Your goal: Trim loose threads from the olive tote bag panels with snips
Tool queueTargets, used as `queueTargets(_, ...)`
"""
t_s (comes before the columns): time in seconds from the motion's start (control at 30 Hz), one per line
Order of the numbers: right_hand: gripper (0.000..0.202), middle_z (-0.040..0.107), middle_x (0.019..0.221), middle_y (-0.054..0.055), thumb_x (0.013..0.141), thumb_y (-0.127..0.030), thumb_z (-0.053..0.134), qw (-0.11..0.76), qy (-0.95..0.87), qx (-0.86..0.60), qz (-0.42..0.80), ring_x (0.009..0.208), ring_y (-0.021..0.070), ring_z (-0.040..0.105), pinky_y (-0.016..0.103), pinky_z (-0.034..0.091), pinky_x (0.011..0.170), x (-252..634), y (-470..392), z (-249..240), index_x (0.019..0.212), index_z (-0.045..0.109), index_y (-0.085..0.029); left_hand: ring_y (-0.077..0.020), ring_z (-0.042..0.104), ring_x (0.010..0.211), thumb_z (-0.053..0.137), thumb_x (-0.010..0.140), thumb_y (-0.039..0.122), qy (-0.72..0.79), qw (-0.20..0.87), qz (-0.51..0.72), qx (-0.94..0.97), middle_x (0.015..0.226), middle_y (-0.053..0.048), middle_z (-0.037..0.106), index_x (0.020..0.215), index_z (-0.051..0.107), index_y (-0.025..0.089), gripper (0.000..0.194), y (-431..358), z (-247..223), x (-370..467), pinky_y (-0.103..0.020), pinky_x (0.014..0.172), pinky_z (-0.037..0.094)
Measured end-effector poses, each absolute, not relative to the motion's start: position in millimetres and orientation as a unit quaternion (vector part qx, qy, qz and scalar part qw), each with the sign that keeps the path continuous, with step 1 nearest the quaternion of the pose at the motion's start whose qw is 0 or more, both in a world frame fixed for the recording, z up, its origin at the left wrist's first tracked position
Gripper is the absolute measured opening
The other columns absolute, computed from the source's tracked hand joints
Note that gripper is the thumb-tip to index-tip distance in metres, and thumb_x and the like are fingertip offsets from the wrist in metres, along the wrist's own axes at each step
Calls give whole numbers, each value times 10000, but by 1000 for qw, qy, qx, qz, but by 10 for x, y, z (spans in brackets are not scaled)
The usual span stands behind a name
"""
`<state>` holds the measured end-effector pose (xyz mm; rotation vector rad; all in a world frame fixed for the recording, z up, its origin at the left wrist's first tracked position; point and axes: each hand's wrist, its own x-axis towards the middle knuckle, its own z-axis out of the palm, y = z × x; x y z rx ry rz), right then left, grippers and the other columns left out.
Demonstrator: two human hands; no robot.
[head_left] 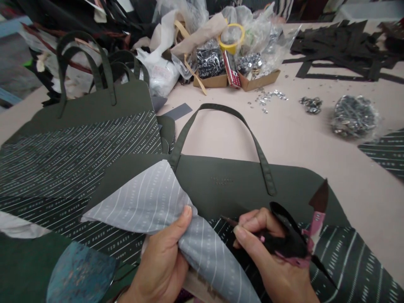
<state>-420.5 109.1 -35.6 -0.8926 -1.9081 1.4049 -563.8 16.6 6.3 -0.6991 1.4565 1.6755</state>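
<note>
While my left hand pinches grey fabric, lower centre, my right hand grips pink-and-black tool: keep fabric taut, tip controlled.

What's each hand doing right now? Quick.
Left hand: closed, thumb on top, gripping the folded-back grey striped fabric.
Right hand: closed around a pink-and-black tool, thin tip by the fabric.

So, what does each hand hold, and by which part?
The left hand grips the striped grey fabric near its middle; the right hand holds a pointed black-pink tool just behind its tip.
</note>
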Motion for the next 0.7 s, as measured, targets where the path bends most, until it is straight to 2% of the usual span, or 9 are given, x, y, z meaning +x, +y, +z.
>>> queueTargets(0.2,200,637,779,-17,945,-260,640,287,-738,-331,512,858,172,636,318,453,791,-4194,1094,-340,747,614,-241,-193,747,876,658,882,78,567,404,663,-274,890,-79,775,977,768,103,147,138,94,-5627,-293,936,596)
queueTargets(0.43,206,616,773,-14,941,-239,631,289,-732,-332,520,835,169,620,312,474,766,-4239,1066,-319,739,590,-237,-207,747,880,684,866,89,574,390,663,-281,878,-76,774,917,765,116,100,111,90,-5610,-329,939,600)
queueTargets(0.6,203,626,778,-14,916,-239,661,285,-734,-331,520,814,167,639,303,491,763,-4276,1041,-301,722,601,-238,-203,746,861,730,835,108,573,384,668,-281,837,-53,767,862,757,141,50,95,64,-5591,-307,919,602)
queueTargets(0.7,225,631,742,-21,922,-238,653,288,-727,-326,532,806,167,643,296,492,762,-4240,1058,-299,705,595,-241,-202,743,867,704,860,121,564,389,673,-277,857,-58,766,926,758,138,87,91,57,-5596,-310,918,602)
